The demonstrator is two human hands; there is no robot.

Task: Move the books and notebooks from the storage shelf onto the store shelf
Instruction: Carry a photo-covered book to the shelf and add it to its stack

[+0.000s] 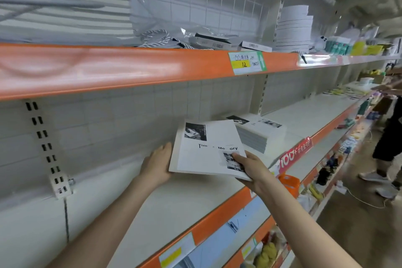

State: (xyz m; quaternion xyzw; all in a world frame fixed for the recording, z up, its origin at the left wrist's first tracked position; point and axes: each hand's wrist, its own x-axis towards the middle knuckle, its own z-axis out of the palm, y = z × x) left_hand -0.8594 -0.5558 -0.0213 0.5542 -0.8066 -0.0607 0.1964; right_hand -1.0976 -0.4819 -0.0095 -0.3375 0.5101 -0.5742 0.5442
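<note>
While the white metal store shelf with the orange front rail [174, 202] runs from lower left to upper right, the left hand [157, 164] sits at the left edge of the white softcover book with black-and-white photographs on its cover [206, 148], fingers extended and touching that edge. The book is held above the shelf surface, tilted, between both hands. The right hand [253, 168] grips the book's near right corner, thumb pressed on the cover and fingers curled beneath. Just beyond the book, further right on the same shelf, lies a stack of matching white books [258, 132]. On the orange rail of the shelf above, a green-and-yellow price label [247, 63] is fixed. At far right a second person [389, 132] stands in the aisle.
</note>
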